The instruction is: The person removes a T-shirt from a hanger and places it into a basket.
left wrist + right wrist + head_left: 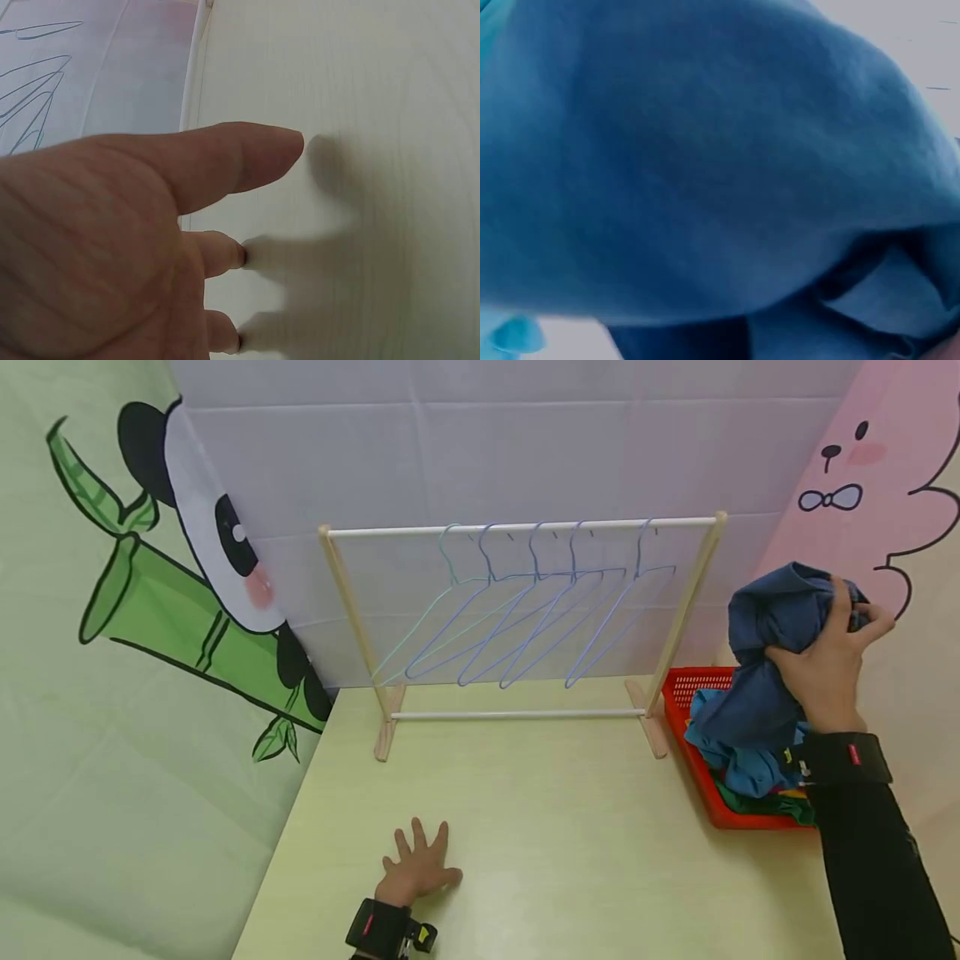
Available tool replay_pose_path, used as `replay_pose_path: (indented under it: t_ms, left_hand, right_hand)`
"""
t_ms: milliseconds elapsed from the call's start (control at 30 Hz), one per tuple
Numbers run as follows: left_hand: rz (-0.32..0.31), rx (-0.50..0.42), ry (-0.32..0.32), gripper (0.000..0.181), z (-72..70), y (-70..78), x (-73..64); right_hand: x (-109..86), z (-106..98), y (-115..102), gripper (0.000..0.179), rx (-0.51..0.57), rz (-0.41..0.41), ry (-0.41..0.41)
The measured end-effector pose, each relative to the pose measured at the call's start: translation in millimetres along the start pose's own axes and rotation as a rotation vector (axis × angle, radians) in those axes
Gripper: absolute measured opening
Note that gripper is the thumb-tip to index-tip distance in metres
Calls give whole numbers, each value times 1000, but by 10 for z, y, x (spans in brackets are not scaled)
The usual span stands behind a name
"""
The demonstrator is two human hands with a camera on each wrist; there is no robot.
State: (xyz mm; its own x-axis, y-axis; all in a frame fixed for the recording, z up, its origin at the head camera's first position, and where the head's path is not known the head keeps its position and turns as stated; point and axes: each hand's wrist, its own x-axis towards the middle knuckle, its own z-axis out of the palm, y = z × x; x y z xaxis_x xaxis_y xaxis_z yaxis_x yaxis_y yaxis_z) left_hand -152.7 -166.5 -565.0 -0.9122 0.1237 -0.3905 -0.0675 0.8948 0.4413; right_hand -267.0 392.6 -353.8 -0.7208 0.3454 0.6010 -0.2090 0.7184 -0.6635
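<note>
My right hand [832, 660] grips a bunched dark blue garment [772, 618] above the red basket [723, 810] at the right. The cloth hangs down over the other clothes, and in the right wrist view the blue garment [705, 165] fills most of the picture. Lighter blue clothing [750, 768] and a green piece [757, 803] lie in the basket under it. Over the table's front part, my left hand [420, 868] is spread with fingers apart and holds nothing. In the left wrist view its thumb [247, 154] casts a shadow on the tabletop.
A wooden rack [352, 602] with a white top bar [405, 532] stands at the back of the table [555, 827]. Several blue hangers [573, 581] and a green hanger [408, 631] hang on it. Cloth backdrops with a panda [202, 527] and a pink animal enclose the table.
</note>
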Motion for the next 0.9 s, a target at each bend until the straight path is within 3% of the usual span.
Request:
replay_pose_path:
  t_ms: [100, 200, 333, 467, 600, 900]
  left_hand:
    - [-6, 15, -2, 87, 18, 1, 18]
    - [-9, 20, -8, 88, 30, 3, 24]
    - [-8, 23, -10, 87, 14, 16, 7]
    - [-5, 25, -4, 85, -10, 22, -20]
    - [0, 27, -3, 84, -18, 28, -39]
    - [3, 35, -7, 84, 1, -2, -28]
  right_hand:
    - [57, 59, 228, 107, -106, 111, -231]
    - [27, 165, 469, 112, -215, 161, -430]
    - [-47, 310, 705, 104, -324, 141, -660]
    - [-71, 418, 767, 93, -363, 131, -833]
    - [-64, 478, 711, 93, -406, 129, -860]
    - [-100, 585, 630, 99, -520, 13, -833]
